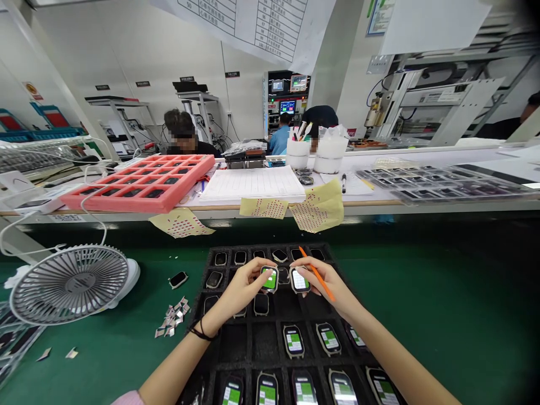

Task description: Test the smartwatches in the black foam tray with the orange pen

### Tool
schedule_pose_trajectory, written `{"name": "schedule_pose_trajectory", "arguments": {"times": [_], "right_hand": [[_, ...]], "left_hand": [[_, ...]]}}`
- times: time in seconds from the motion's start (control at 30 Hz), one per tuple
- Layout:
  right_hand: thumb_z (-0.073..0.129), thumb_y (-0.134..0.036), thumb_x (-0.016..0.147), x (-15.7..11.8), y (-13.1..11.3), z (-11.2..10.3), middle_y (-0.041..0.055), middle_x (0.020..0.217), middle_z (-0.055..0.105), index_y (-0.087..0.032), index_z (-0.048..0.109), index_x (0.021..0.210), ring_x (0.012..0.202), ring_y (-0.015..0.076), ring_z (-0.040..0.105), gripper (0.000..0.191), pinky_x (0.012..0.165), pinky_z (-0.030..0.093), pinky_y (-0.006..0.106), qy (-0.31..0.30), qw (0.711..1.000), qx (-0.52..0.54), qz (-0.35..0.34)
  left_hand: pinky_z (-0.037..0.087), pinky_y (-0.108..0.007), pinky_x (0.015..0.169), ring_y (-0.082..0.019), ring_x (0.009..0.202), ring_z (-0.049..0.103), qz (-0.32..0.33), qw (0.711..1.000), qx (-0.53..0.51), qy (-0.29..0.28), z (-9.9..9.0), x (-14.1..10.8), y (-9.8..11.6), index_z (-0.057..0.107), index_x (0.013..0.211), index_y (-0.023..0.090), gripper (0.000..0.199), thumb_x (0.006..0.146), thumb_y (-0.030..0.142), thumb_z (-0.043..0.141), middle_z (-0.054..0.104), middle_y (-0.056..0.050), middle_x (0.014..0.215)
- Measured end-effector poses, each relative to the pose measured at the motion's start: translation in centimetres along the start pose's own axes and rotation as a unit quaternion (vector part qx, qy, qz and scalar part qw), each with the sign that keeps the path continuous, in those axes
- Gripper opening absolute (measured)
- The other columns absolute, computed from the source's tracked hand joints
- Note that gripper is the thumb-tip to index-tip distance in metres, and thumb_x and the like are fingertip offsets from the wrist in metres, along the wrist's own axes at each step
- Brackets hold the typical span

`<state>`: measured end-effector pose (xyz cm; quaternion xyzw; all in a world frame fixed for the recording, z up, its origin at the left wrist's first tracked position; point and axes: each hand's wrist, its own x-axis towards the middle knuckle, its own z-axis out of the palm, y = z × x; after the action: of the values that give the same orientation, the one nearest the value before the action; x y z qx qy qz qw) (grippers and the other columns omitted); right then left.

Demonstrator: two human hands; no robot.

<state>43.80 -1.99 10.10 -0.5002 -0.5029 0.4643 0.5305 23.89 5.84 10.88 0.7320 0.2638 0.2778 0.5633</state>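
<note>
My left hand (242,287) pinches a smartwatch body with a lit green screen (269,279) by its edges, over a black foam tray (259,342). My right hand (324,285) holds an orange pen (318,280) and its fingertips rest against a second lit smartwatch (300,280) close by. Both watches sit at the tray's upper middle, with my hands almost meeting above them. Nearer rows of the tray hold several watches with green-and-white screens (293,341). Farther cells hold several dark-screened watches (240,257).
A white desk fan (70,284) stands on the green mat at left, beside scattered film scraps (172,318) and a loose watch (178,279). Beyond the mat's edge lie a pink foam tray (139,183), paper forms (252,184) and yellow dotted sheets (320,205). Co-workers sit farther back.
</note>
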Motion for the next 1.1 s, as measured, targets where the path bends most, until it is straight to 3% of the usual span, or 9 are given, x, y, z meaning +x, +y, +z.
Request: {"name": "schedule_pose_trajectory", "arguments": {"times": [0.13, 0.27, 0.5, 0.63, 0.8, 1.1], "right_hand": [[0.069, -0.045, 0.076, -0.09, -0.15, -0.25, -0.0005, 0.079, 0.055, -0.023, 0.065, 0.098, 0.062, 0.0125, 0.053, 0.032, 0.054, 0.052, 0.026, -0.02, 1.0, -0.001, 0.004], [0.073, -0.038, 0.074, -0.25, -0.21, -0.37, 0.0011, 0.091, 0.059, -0.024, 0.062, 0.104, 0.075, 0.0148, 0.058, 0.035, 0.07, 0.054, 0.029, -0.037, 0.999, -0.011, -0.013], [0.065, -0.054, 0.077, -0.24, -0.45, 0.04, -0.0025, 0.068, 0.05, -0.021, 0.065, 0.09, 0.051, 0.01, 0.045, 0.035, 0.044, 0.045, 0.023, 0.017, 1.0, 0.013, 0.012], [0.068, -0.055, 0.073, -0.29, -0.75, 0.21, -0.0017, 0.068, 0.052, -0.021, 0.064, 0.083, 0.054, 0.0121, 0.048, 0.035, 0.044, 0.044, 0.024, 0.049, 0.999, 0.009, 0.02], [0.071, -0.054, 0.071, -0.23, -0.74, 0.14, -0.0018, 0.068, 0.052, -0.021, 0.064, 0.079, 0.052, 0.0111, 0.045, 0.034, 0.042, 0.043, 0.023, 0.049, 0.999, -0.009, 0.018], [0.072, -0.035, 0.074, -0.28, -0.13, -0.45, 0.0017, 0.091, 0.06, -0.024, 0.063, 0.1, 0.075, 0.0171, 0.058, 0.029, 0.068, 0.053, 0.032, -0.031, 0.998, -0.057, -0.026]], "left_hand": [[0.049, -0.027, 0.072, -0.02, 0.092, 0.061, -0.006, 1.0, 0.015, -0.013, 0.11, -0.07, 0.12, 0.057, 0.108, 0.018, 0.03, 0.086, 0.037, 0.059, 0.064, -0.007, 0.104], [0.048, -0.03, 0.082, -0.021, 0.099, 0.06, 0.006, 1.0, 0.017, -0.009, -0.01, -0.03, 0.31, 0.058, 0.11, 0.018, 0.028, 0.09, 0.037, 0.052, 0.064, -0.007, 0.109], [0.049, -0.029, 0.076, -0.021, 0.099, 0.06, -0.013, 1.0, 0.012, -0.012, -0.08, -0.12, 0.68, 0.058, 0.115, 0.02, 0.03, 0.092, 0.038, 0.048, 0.067, -0.005, 0.103], [0.049, -0.03, 0.081, -0.021, 0.101, 0.06, 0.002, 0.999, 0.014, -0.031, 0.04, -0.15, 0.65, 0.056, 0.118, 0.021, 0.032, 0.092, 0.037, 0.049, 0.066, -0.005, 0.11], [0.047, -0.029, 0.084, -0.02, 0.098, 0.061, 0.017, 0.999, 0.025, -0.013, 0.03, 0.11, 0.21, 0.061, 0.107, 0.019, 0.027, 0.092, 0.038, 0.049, 0.066, -0.006, 0.11], [0.047, -0.027, 0.077, -0.018, 0.09, 0.062, 0.004, 1.0, 0.025, 0.0, 0.02, 0.11, 0.18, 0.062, 0.103, 0.018, 0.028, 0.091, 0.041, 0.05, 0.067, -0.005, 0.1]]}}
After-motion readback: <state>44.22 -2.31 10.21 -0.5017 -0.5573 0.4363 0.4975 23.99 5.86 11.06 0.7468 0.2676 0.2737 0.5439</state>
